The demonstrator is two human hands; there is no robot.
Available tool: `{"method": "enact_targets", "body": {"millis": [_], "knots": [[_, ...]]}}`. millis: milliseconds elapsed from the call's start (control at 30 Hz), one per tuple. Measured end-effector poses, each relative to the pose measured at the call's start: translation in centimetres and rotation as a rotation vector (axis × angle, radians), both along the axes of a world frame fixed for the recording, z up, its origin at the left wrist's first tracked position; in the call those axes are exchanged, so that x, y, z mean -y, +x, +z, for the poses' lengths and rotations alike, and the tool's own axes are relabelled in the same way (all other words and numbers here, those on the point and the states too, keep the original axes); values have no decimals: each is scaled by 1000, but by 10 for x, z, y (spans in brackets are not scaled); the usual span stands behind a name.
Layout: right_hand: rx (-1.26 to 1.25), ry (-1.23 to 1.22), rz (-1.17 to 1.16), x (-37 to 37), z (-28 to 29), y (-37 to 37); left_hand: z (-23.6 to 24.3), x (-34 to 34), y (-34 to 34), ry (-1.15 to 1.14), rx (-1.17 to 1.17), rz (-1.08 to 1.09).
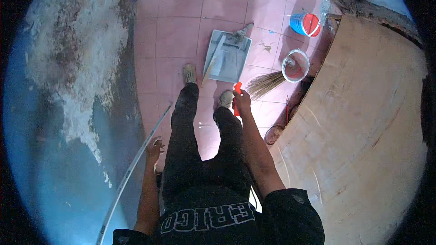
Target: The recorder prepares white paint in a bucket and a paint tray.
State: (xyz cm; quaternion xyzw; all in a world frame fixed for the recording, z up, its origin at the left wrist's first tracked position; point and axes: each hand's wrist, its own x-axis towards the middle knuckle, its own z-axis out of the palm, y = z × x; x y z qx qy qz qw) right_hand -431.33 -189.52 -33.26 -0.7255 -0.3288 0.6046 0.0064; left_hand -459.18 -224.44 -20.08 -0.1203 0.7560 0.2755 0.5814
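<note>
My right hand (241,102) is closed around a bright orange plastic handle (237,87), held upright just above my right shoe. Whatever the handle belongs to is hidden or too small to make out. My left hand (155,149) hangs low beside my left leg, fingers apart, with whitish smears on it. Close by it, a long thin white pipe (131,168) slants along the wall, not gripped. Ahead of my feet lies a grey tray (238,61), with a pale wooden-ended stick (214,59) lying across it and a grey lump (245,31) at its far corner.
A straw broom (265,84) lies by a white bucket (295,77). Beyond it is a blue bucket (297,23) with a red top. A large plywood board (354,109) fills the right side. On the left stands a blue wall (50,154) with peeling patches. Pink tiles (177,31) cover the floor.
</note>
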Motion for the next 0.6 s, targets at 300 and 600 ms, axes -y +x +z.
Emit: {"method": "enact_targets", "body": {"millis": [300, 600], "knots": [[15, 62, -47, -76, -18, -34, 4, -47, -66, -52, -75, 0], [-13, 263, 62, -162, -60, 21, 9, -105, -6, -54, -83, -50]]}}
